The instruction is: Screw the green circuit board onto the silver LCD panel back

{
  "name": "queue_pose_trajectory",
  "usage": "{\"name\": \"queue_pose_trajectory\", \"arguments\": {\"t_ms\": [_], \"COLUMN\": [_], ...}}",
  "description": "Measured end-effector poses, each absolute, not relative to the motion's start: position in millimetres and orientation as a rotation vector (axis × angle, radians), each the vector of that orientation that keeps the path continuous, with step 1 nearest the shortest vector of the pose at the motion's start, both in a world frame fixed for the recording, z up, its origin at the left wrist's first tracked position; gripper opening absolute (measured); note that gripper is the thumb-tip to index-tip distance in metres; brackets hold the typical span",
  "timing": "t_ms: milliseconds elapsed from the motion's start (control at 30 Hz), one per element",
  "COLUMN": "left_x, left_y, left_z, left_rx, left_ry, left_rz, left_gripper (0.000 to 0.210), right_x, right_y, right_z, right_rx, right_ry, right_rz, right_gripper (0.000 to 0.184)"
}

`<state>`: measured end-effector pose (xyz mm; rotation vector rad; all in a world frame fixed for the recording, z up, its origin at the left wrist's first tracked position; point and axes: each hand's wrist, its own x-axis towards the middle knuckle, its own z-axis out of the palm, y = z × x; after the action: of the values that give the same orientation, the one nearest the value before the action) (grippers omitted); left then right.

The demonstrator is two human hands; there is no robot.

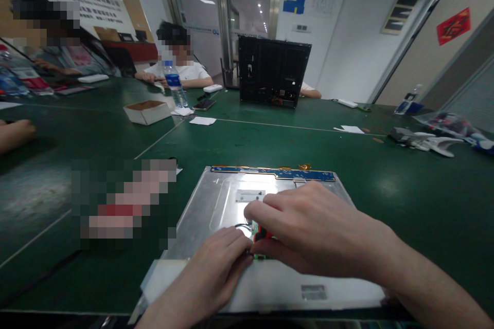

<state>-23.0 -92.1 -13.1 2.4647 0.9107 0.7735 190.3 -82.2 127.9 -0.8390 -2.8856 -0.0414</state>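
Observation:
A metal-backed display panel point(224, 200) lies flat in front of me, with a blue circuit strip point(247, 170) along its far edge. My right hand point(304, 226) is over its middle, closed around the red-and-black handle of a screwdriver point(261, 234); its tip is hidden. Under the fingers a small green circuit board point(260, 257) shows in part. My left hand point(222, 254) rests on the panel beside the board. Its fingertips are pressed together near a thin black cable point(243, 225), and what they hold, if anything, cannot be made out.
Across the green table point(239, 139) stand a black monitor housing point(274, 72), a water bottle point(175, 85) and an open cardboard box point(147, 112). A blurred-out pinkish object point(135, 198) lies left of the panel. Two people sit at the far side; another person's hand point(15, 133) shows at left.

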Motion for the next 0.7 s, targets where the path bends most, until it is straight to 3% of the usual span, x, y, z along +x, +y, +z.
{"name": "queue_pose_trajectory", "arguments": {"t_ms": [700], "left_x": [-24.5], "left_y": [-93.2], "left_z": [-9.6], "left_rx": [2.443], "left_ry": [0.917], "left_rz": [0.696], "left_gripper": [0.017], "right_x": [196.8], "right_y": [-82.3], "right_z": [134.7], "right_rx": [-0.803], "right_ry": [-2.899], "right_rz": [0.030], "right_gripper": [0.007]}}
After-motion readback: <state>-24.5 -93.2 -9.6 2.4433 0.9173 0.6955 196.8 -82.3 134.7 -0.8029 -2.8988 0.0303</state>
